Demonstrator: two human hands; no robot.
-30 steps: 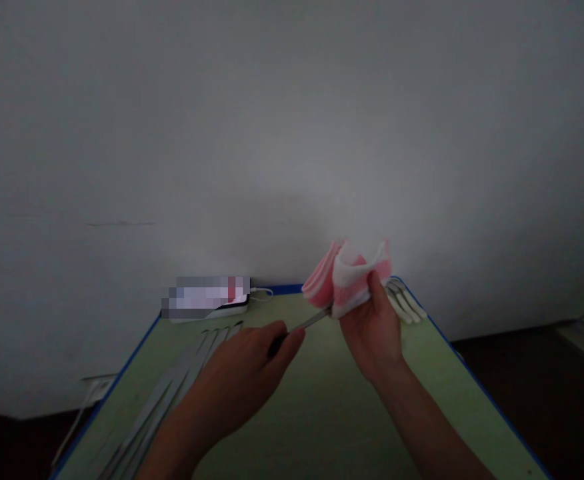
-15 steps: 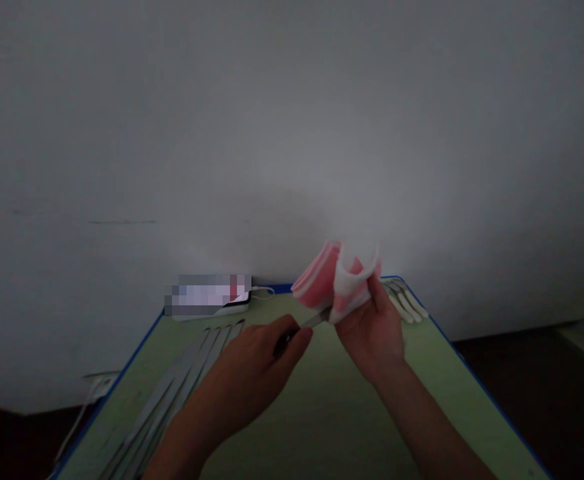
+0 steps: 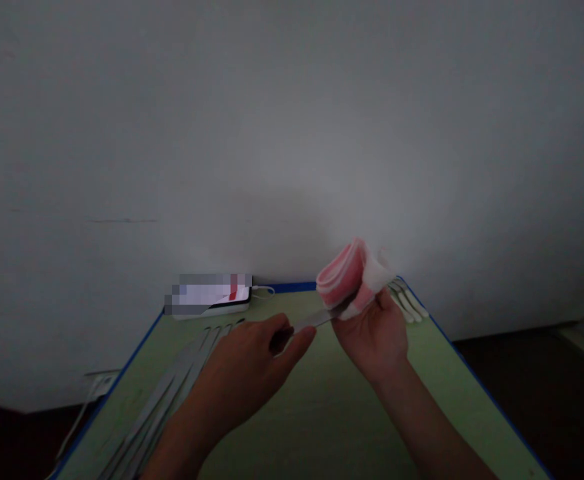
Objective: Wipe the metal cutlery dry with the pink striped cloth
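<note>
My left hand [image 3: 255, 363] is closed on one end of a flat, shiny metal utensil [image 3: 317, 321]; which kind of utensil it is cannot be made out. The utensil's other end runs into the folds of a pink and white striped cloth [image 3: 342, 277]. From below and behind, my right hand [image 3: 375, 337] grips that cloth, its fingers partly hidden by the fabric. The cloth bunches upward above the right palm, and both hands are raised over the green table [image 3: 292, 413].
Several long metal utensils [image 3: 172, 383] lie side by side on the table's left, partly behind my left forearm. Several white-handled utensils [image 3: 409, 307] rest at the back right. A phone [image 3: 222, 297] with a white cable [image 3: 265, 291] sits back left, near the wall [image 3: 292, 133].
The cloth has shifted right along the utensil and its folds have turned, so more of the metal shows between my hands. My left hand has stayed nearly in place.
</note>
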